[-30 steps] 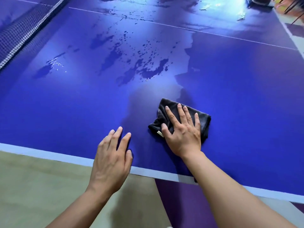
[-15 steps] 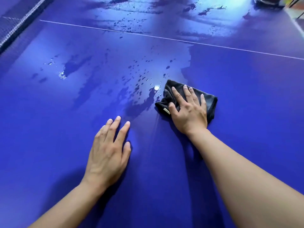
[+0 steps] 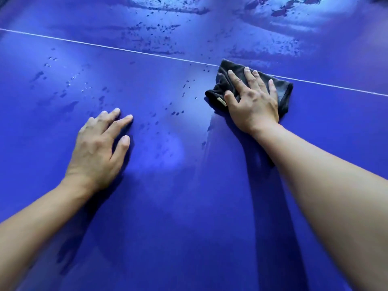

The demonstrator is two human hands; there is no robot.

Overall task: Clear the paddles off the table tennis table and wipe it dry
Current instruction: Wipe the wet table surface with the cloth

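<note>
table (image 3: pixel 189 227): blue top fills view, wet patches (image 3: pixel 159 42) toward 12 o'clock, no paddles in sight | left hand (image 3: pixel 98 148): 8 o'clock, fingers loose, holding nothing, resting on the top, probably bracing the reach | right hand (image 3: pixel 254 103): 2 o'clock, fingers spread straight, pressing down for full contact | cloth (image 3: pixel 282 91): dark, folded, under that palm, across the white line (image 3: pixel 105 46) | droplets (image 3: pixel 176 113): scattered between the hands

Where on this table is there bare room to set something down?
Bare blue table between the forearms, and right of the cloth under the white line. Taken: left hand resting, right hand pressing the cloth. Droplets between hands, puddles beyond the line.
</note>
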